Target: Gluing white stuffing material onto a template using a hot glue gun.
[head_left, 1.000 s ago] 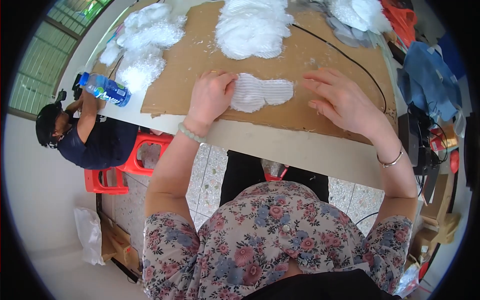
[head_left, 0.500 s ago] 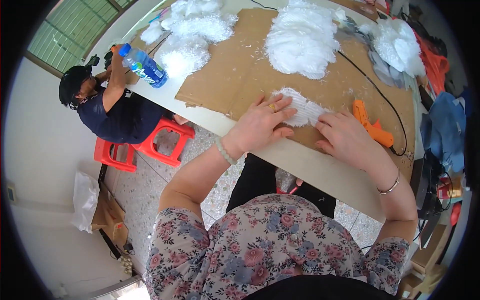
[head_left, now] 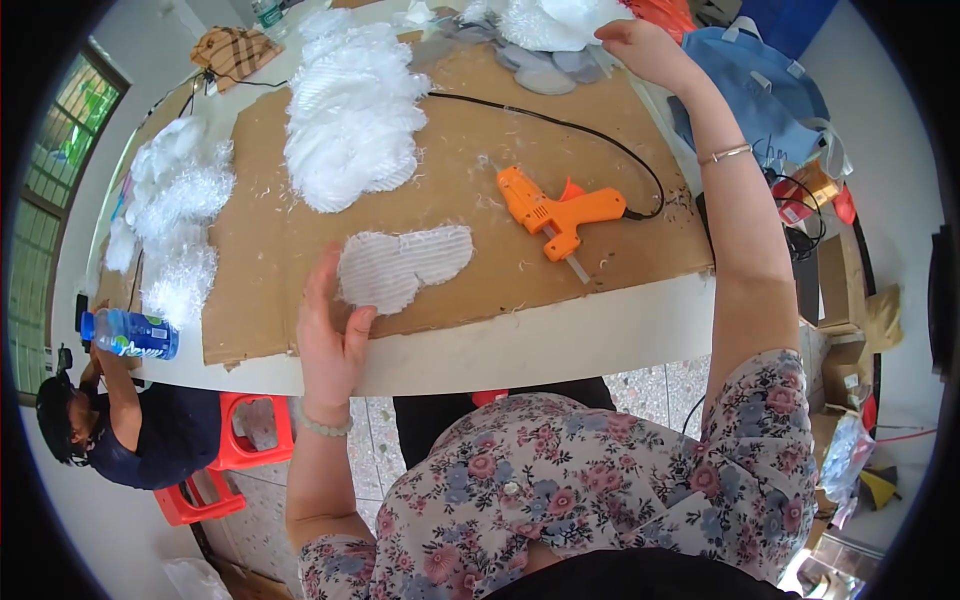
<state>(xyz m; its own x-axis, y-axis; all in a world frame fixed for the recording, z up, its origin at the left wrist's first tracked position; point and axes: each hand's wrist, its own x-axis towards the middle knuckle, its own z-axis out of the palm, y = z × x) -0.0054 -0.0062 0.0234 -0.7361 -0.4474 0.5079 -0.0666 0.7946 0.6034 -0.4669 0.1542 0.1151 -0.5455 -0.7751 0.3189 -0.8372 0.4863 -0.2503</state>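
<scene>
Head view | white ribbed piece [head_left: 405, 265] is lying on cardboard [head_left: 250, 290] | left hand [head_left: 332, 340] is curving open beside its left edge | right hand [head_left: 648, 50], well apart, is hovering by the fluffy pile [head_left: 565, 22], grip unclear | handling its edges lightly is likely limiting fraying

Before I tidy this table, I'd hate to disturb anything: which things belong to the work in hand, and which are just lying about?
Likely in the work:
ribbed white piece, by the left hand
white fluffy pile, by the right hand
orange glue gun, on the cardboard

Likely just lying about:
drink bottle
blue cloth
</scene>
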